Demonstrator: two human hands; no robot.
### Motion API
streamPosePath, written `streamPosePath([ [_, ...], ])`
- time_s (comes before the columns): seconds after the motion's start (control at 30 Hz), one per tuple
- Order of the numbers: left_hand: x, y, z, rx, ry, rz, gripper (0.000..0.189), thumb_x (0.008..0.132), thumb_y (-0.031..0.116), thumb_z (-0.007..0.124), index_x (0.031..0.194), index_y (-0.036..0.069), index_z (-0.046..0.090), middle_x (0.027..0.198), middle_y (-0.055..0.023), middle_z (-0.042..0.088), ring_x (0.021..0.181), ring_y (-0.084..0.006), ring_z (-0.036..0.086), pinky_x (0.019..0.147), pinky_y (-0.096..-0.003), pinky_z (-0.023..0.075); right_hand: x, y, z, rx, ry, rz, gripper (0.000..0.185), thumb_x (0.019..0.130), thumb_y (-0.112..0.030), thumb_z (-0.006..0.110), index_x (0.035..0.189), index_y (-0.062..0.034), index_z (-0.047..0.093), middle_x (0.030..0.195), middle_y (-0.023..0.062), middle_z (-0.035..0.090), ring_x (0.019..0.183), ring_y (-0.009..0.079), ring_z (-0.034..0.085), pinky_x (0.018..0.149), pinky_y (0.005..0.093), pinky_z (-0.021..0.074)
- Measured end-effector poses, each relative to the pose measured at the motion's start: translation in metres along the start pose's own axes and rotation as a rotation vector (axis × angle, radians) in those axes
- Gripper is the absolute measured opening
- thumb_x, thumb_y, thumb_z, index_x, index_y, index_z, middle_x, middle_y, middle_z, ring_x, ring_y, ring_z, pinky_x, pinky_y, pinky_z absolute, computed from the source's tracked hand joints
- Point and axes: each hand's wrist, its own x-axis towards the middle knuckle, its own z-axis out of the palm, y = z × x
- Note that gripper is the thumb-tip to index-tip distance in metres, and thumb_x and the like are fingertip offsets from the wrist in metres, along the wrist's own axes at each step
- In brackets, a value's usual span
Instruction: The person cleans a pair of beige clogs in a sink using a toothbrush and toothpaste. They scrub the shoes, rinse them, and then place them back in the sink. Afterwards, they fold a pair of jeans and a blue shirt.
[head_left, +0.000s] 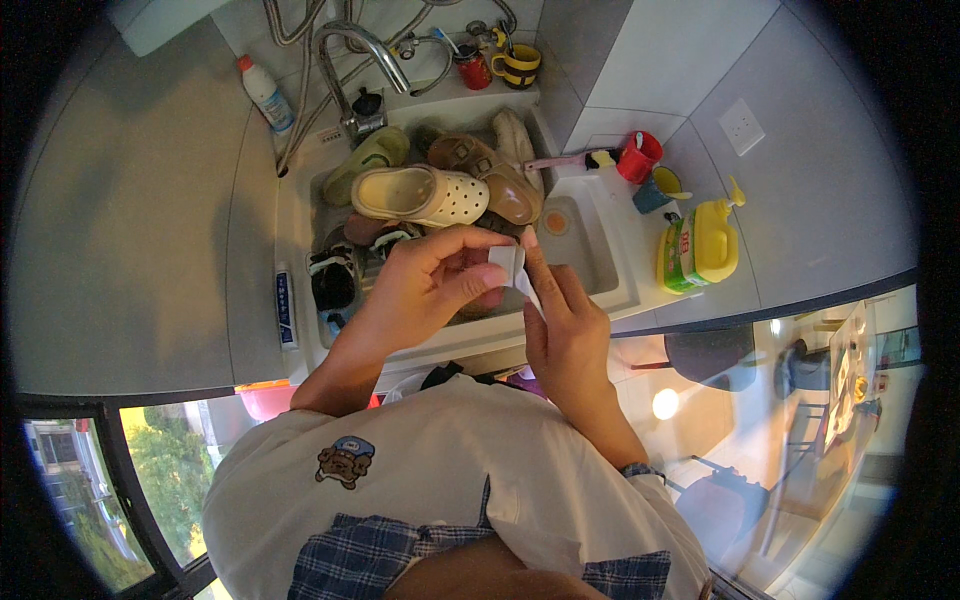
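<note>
My left hand (431, 289) pinches a small white block-like piece (502, 264) between thumb and fingers, above the near part of the sink. A thin white strip or flap hangs from it, and my right hand (566, 319) grips that side. Whether it is paper, plastic or foam I cannot tell. Below and beyond my hands, a ceramic sink (634, 289) holds a pile of footwear. A cream clog with holes (420, 193) lies on top. Around it are a green clog (367, 161), a brown buckled shoe (476, 165) and a dark shoe (332, 281).
A chrome faucet (371, 49) arches over the back. A pink-handled brush (559, 160), a red cup (640, 157), a blue cup (654, 191) and a yellow pump bottle (697, 251) line the right rim. At left are a white bottle (266, 96) and a tube (285, 307).
</note>
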Motion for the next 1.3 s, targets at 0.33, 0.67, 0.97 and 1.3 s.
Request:
streamPosePath([
  [0.33, 0.004, 0.001, 0.005, 0.211, 0.054, 0.194, 0.036, 0.091, 0.003, 0.075, 0.124, -0.003, 0.062, 0.134, -0.0147, 0.06, 0.124, -0.0219, 0.059, 0.099, -0.0377, 0.053, -0.003, 0.002, 0.001, -0.017, 0.01, 0.048, 0.079, 0.082, 0.0, 0.067, 0.156, -0.0136, 0.044, 0.098, 0.0151, 0.062, 0.075, 0.036, 0.065, 0.065, 0.0435, 0.0544],
  [0.67, 0.006, -0.009, 0.006, 0.355, 0.053, 0.487, 0.046, 0.09, 0.004, 0.076, 0.131, -0.001, 0.056, 0.129, -0.0122, 0.062, 0.121, -0.0189, 0.06, 0.098, -0.034, 0.0532, -0.003, 0.001, 0.001, -0.034, 0.024, -0.012, 0.086, 0.075, 0.001, 0.068, 0.156, -0.0142, 0.044, 0.099, 0.0131, 0.06, 0.076, 0.0333, 0.064, 0.065, 0.0428, 0.0542],
  [0.97, 0.002, -0.003, 0.0, -0.013, -0.077, 0.065, 0.053, 0.09, 0.003, 0.076, 0.137, 0.002, 0.053, 0.133, -0.0099, 0.059, 0.123, -0.0184, 0.059, 0.105, -0.0345, 0.0487, -0.001, 0.0, 0.001, -0.076, 0.03, -0.043, 0.086, 0.075, -0.001, 0.071, 0.156, -0.0146, 0.045, 0.097, 0.0125, 0.06, 0.075, 0.0324, 0.064, 0.065, 0.0423, 0.0546],
  [1.3, 0.004, 0.005, 0.0, -0.09, -0.061, 0.029, 0.033, 0.101, 0.011, 0.065, 0.131, -0.002, 0.059, 0.121, -0.0092, 0.065, 0.114, -0.0149, 0.064, 0.095, -0.0295, 0.0542, 0.001, -0.001, 0.0, -0.081, 0.034, -0.052, 0.084, 0.076, 0.0, 0.07, 0.155, -0.0142, 0.045, 0.096, 0.0121, 0.06, 0.076, 0.0318, 0.064, 0.065, 0.0417, 0.0549],
])
